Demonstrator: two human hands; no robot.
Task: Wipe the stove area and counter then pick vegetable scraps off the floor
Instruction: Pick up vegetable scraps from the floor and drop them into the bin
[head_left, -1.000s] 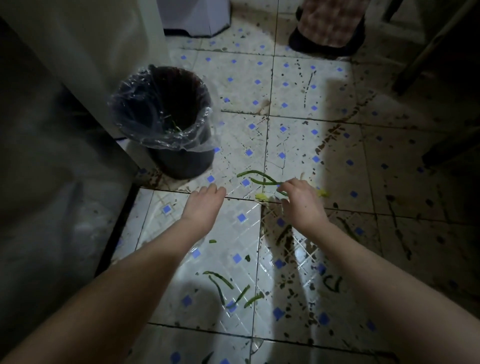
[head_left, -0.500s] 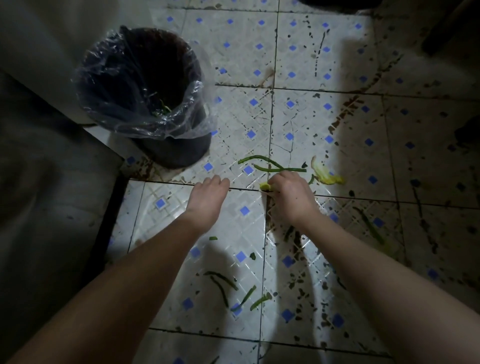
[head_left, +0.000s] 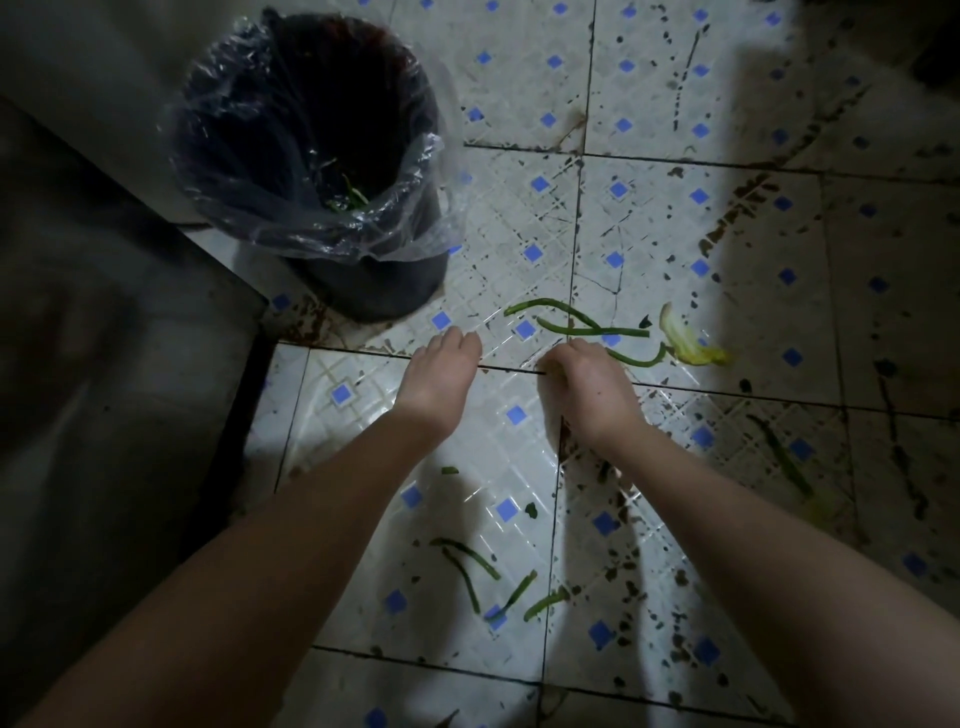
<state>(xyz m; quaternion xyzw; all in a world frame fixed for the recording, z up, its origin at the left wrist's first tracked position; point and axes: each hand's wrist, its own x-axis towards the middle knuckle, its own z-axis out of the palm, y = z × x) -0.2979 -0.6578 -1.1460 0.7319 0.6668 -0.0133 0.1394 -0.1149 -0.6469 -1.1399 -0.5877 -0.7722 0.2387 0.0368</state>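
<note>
**Yellow-green bit lost from sight at the right hand**

Since half a second ago, the small yellow-green bit that was seen at the thumb side of the right hand (head_left: 587, 384) has gone from view, while both hands have been kept almost where they were, along the dark tile joint. The view has been tipped a little further down since a second ago, so the bin (head_left: 363, 280) is now seen higher in the frame.

The fingers of the right hand are curled under, against the floor (head_left: 675, 208). Whether a scrap is gripped inside them cannot be told. A curved strip (head_left: 636, 359) is seen running out from beside its knuckles toward a yellow scrap (head_left: 685, 343), which lies just beyond. Two long green strips (head_left: 571, 317) are crossed on the tile just past the right hand.

The left hand (head_left: 441, 374) is held open, with its fingers straight and together and the tips down at the floor; nothing is held in it.

Nearer the person, between the two forearms, several short green strips (head_left: 467, 561) are scattered on the tile, and one tiny green bit (head_left: 450, 470) lies beside the left forearm. A darker strip (head_left: 784, 457) is seen in the shadow to the right.

The bin is lined with a clear plastic liner (head_left: 415, 223), and green scraps (head_left: 348, 200) are seen inside it. It is stood beyond the left hand, against a dark cabinet (head_left: 104, 389).
</note>
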